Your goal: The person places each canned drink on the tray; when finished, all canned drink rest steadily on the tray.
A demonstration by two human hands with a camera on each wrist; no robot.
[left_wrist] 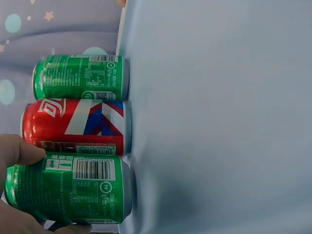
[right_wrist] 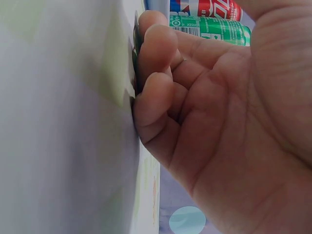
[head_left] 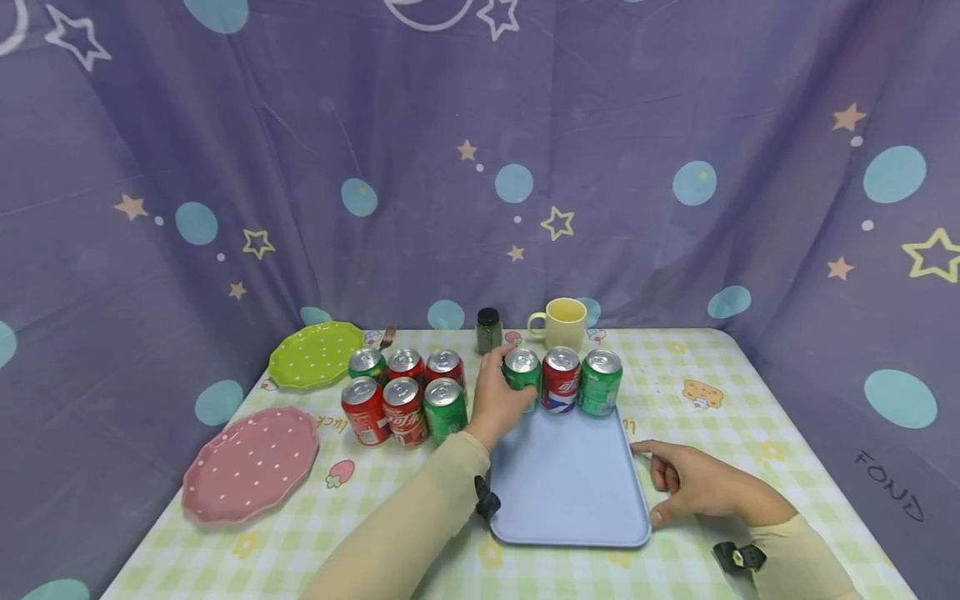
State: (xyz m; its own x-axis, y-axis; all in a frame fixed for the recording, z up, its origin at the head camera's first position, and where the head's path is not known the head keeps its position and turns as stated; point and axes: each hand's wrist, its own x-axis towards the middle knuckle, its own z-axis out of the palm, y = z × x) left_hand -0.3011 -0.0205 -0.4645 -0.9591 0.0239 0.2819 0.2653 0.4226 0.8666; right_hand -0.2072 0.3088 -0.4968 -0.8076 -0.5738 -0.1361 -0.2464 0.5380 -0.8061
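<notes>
My left hand [head_left: 504,398] grips a green soda can [head_left: 522,367] at the left end of a row of three on the blue tray [head_left: 566,483]. In the left wrist view its thumb and fingers lie around that green can [left_wrist: 68,187]. Beside it stand a red cola can [head_left: 560,382] and another green can [head_left: 600,383], along the tray's far end. My right hand [head_left: 701,482] rests on the table at the tray's right edge, index fingertip and thumb at the rim. In the right wrist view its other fingers [right_wrist: 158,95] curl loosely against the tablecloth.
Left of the tray several red and green cans [head_left: 405,412] stand in two rows. A pink dotted plate [head_left: 251,467], a green dotted plate [head_left: 317,354] and a fork [head_left: 387,337] lie further left. Behind the tray are a dark-lidded jar [head_left: 489,333] and a yellow mug [head_left: 565,323].
</notes>
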